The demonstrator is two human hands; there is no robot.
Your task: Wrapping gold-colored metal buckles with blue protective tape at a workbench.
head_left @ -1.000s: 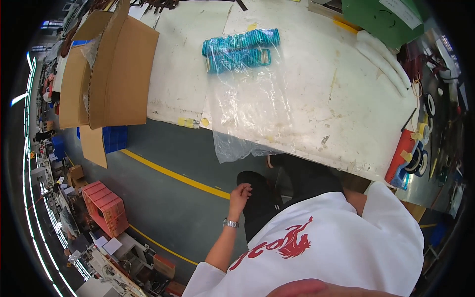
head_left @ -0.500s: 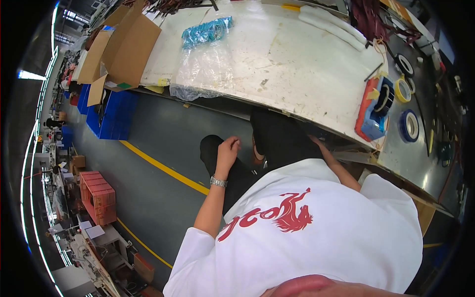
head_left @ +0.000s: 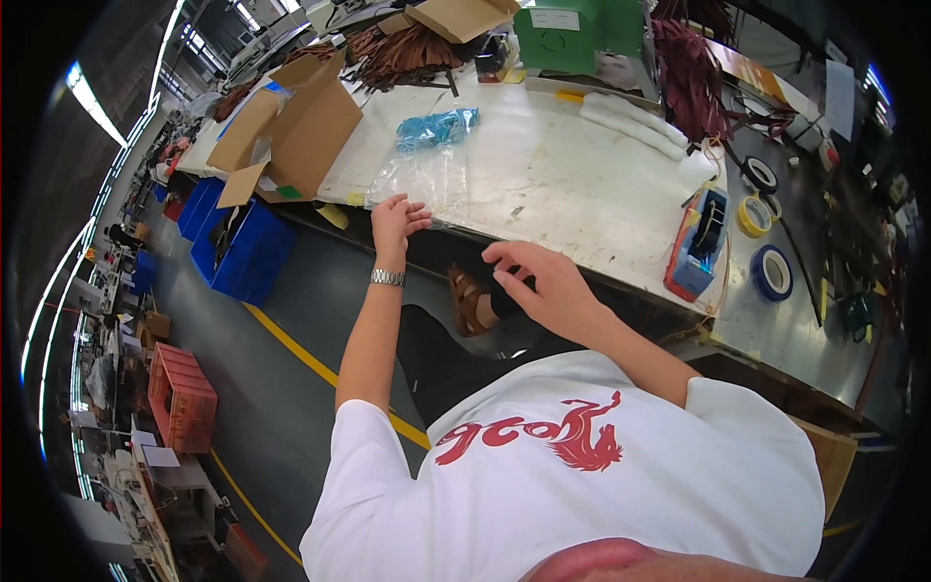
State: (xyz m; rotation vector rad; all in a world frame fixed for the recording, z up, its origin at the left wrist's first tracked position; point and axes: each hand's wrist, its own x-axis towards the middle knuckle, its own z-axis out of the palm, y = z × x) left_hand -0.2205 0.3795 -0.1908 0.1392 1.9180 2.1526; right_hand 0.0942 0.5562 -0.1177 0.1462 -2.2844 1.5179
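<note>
My left hand point(head_left: 398, 225), with a metal watch on its wrist, is raised at the table's near edge, beside the lower end of a clear plastic bag point(head_left: 419, 181). Its fingers are loosely spread and hold nothing; whether they touch the bag I cannot tell. A bundle of bright blue wrapped material point(head_left: 436, 129) lies at the bag's far end. My right hand point(head_left: 538, 276) hovers in front of the white tabletop point(head_left: 553, 184), fingers slightly bent and apart, nothing in them.
An open cardboard box point(head_left: 310, 131) stands at the table's left, above blue bins point(head_left: 242, 254). To the right are a tape dispenser point(head_left: 698, 242) and a blue tape roll point(head_left: 772, 273). Brown strips point(head_left: 402, 58) and a green box point(head_left: 572, 41) sit at the back. A red crate point(head_left: 184, 398) stands on the floor.
Both hands have come up from beside my legs to the table edge. My right hand, mostly hidden before, now shows fully. The view has tilted up, revealing more of the table's back.
</note>
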